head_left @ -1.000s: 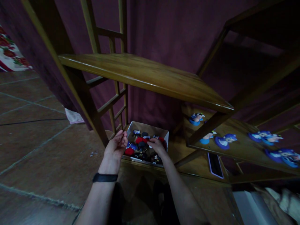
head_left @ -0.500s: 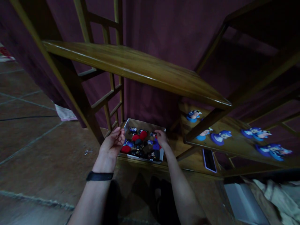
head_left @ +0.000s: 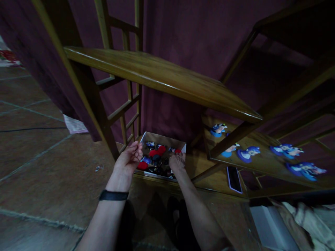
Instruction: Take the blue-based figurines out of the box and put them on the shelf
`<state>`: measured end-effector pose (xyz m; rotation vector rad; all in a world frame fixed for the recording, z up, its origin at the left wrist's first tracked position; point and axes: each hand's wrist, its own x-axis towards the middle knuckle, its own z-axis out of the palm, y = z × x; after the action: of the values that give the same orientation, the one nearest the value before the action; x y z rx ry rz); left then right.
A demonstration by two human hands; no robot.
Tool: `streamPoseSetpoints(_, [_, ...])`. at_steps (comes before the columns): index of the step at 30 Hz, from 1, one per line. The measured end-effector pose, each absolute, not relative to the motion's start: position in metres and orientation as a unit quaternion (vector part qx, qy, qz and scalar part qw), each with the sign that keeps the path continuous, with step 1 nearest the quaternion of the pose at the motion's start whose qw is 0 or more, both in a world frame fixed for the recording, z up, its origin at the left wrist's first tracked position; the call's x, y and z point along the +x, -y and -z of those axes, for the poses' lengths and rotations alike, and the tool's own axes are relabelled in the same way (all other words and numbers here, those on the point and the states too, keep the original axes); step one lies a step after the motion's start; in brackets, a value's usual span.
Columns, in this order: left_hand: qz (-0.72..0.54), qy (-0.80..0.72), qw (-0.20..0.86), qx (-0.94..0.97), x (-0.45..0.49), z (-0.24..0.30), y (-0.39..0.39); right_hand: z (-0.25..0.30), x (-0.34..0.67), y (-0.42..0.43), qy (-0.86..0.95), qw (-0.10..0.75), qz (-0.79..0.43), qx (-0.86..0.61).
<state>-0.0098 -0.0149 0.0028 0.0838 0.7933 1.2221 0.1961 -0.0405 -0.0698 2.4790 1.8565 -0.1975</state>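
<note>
A shallow cardboard box (head_left: 169,138) holds several small figurines with round bases, some red and some dark. My right hand (head_left: 177,161) reaches down into its right side, over the figurines; the hand hides its own fingertips and whatever they touch. At the box's left edge, my left hand (head_left: 130,157) is held palm up, its fingers loosely curved and apart, with nothing in it. A red-based figurine (head_left: 142,165) lies close to the left hand. Another figurine with a red base (head_left: 157,150) lies near the box's middle.
The box stands on the low board of a wooden shelf unit (head_left: 162,76), beneath an upper board. Several blue-based figurines (head_left: 248,153) stand on a shelf to the right, above a phone (head_left: 234,179). A grey box (head_left: 272,226) and cloth (head_left: 306,219) lie at lower right.
My right hand has moved left and lower into the box, covering the blue-purple figurine that showed beside it. My left hand keeps its pose by the left edge. The view has shifted slightly.
</note>
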Motion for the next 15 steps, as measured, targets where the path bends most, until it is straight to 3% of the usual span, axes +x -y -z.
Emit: streamPoseSetpoints(15, [-0.557, -0.372, 0.742, 0.033, -0.015, -0.005, 0.019, 0.071, 0.179, 0.036, -0.531, 0.007, 0.093, 0.842])
